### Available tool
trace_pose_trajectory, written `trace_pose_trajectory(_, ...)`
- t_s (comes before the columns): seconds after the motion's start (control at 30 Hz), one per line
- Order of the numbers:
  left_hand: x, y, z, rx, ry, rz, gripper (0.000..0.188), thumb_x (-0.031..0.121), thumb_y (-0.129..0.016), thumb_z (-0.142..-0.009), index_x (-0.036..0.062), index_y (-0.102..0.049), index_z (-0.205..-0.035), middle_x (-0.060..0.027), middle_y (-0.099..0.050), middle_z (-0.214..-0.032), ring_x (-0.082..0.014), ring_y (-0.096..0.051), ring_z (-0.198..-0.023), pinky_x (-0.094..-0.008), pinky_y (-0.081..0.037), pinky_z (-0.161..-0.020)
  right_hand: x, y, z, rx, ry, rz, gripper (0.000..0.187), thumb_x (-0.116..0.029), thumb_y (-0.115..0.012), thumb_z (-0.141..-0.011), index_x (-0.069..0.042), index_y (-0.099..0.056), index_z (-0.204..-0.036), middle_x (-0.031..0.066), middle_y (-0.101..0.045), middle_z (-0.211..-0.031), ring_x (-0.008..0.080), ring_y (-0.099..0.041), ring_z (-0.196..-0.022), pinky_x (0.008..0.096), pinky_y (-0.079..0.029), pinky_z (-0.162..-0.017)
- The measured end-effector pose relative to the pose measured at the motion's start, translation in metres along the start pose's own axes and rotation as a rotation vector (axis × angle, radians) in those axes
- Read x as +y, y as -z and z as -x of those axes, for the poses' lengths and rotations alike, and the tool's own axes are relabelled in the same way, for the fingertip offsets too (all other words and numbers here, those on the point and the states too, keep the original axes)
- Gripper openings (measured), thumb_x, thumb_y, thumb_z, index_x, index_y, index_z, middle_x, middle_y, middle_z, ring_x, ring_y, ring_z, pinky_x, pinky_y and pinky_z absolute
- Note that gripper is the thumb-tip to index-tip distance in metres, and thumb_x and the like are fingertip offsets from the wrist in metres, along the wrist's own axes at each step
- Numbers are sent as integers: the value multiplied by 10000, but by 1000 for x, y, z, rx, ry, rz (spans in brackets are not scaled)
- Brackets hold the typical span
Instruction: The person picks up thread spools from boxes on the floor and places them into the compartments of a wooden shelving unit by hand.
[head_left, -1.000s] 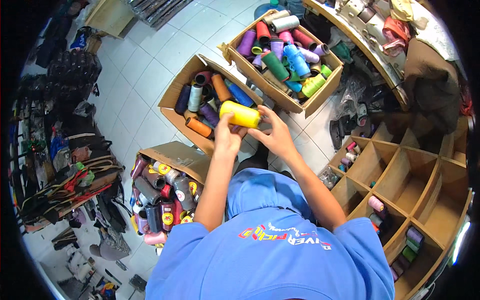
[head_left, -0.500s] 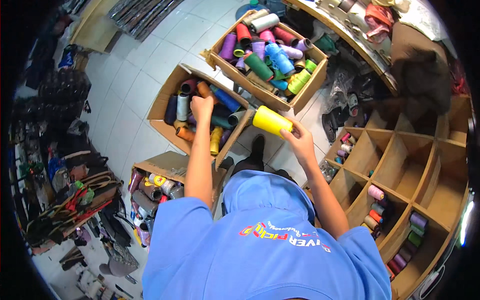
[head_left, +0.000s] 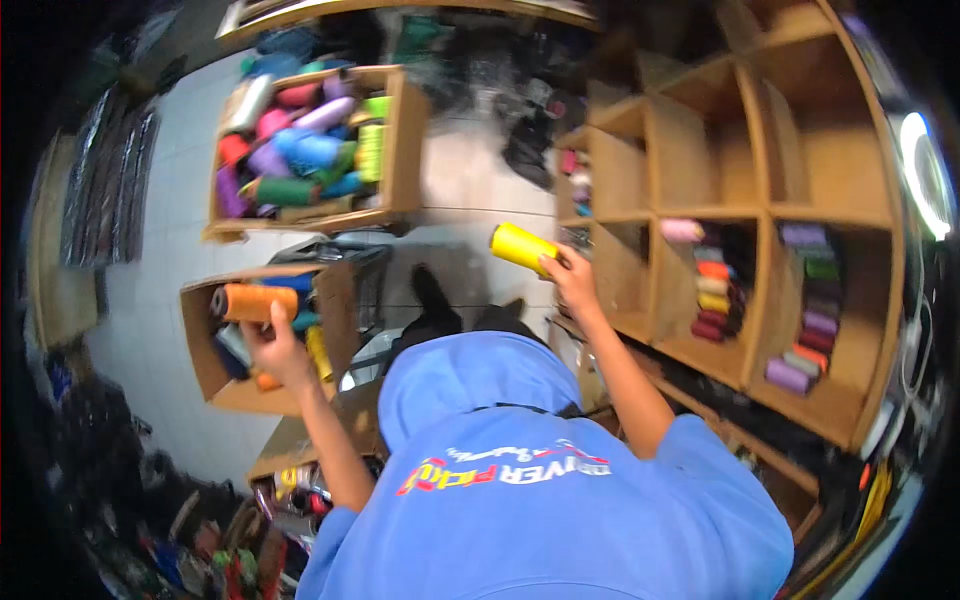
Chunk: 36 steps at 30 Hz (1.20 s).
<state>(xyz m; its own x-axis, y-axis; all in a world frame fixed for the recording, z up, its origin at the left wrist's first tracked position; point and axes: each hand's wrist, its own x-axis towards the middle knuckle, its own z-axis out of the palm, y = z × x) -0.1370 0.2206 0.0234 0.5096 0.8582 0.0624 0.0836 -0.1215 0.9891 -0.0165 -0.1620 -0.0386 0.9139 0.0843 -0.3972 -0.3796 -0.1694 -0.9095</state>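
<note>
My left hand (head_left: 280,350) is closed on an orange thread cone (head_left: 258,302), held above the smaller cardboard box (head_left: 200,345) on the left. More thread cones show inside that box, among them a yellow cone (head_left: 319,352) beside my wrist. In my right hand (head_left: 572,278) is a bright yellow thread cone (head_left: 522,247), gripped at one end and held tilted in front of the wooden cubby shelf (head_left: 652,220). Both hands are slightly blurred.
A larger cardboard box (head_left: 402,150) of mixed thread cones stands farther ahead. Thread spools (head_left: 712,270) line two of the shelf's compartments at right. Another box of cones (head_left: 300,490) is at lower left. White floor tiles (head_left: 470,180) run between boxes and shelf.
My left hand has come up out of the box with the orange thread cone. My view has turned right toward the shelf; the yellow cone stays in my right hand.
</note>
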Motion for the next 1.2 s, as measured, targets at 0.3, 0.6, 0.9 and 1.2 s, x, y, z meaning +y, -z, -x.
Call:
trace_pose_trajectory(0.3,45,-182,99,-1004,-260,-151,393,41,-659,-677,-1,-543,-1051,-112,-569,-911,-191,-575,-791,-296,-468,-714,20,163,27,663,-30,312,454,-147,-734,-725,25,-511,-1082,112,-602,-932,154,-571,-851,259,-466,-728)
trace_pose_trajectory(0.6,61,-294,216,-1502,-393,-69,490,89,-675,-682,24,-525,-1145,-163,-546,-1070,-350,-546,-991,-384,-460,-858,42,340,-20,1002,-55,749,495,-208,-758,-587,-19,-592,-1013,149,-645,-932,283,-620,-860,357,-476,-775)
trace_pose_trajectory(0.9,36,-288,267,-1513,-302,-194,467,105,-672,-693,22,-530,-1130,-162,-519,-1107,-350,-552,-985,-392,-473,-833,29,345,-69,916,-239,896,580,-217,-743,-571,-25,-532,-1075,246,-596,-1010,402,-563,-957,431,-430,-868)
trace_pose_trajectory(1.2,16,-290,258,-1529,-304,-272,428,114,-668,-707,29,-539,-1106,-156,-534,-1087,-363,-567,-945,-407,-478,-804,40,352,-68,886,-217,895,644,-225,-743,-622,-46,-492,-1187,266,-566,-1072,434,-544,-993,463,-441,-860)
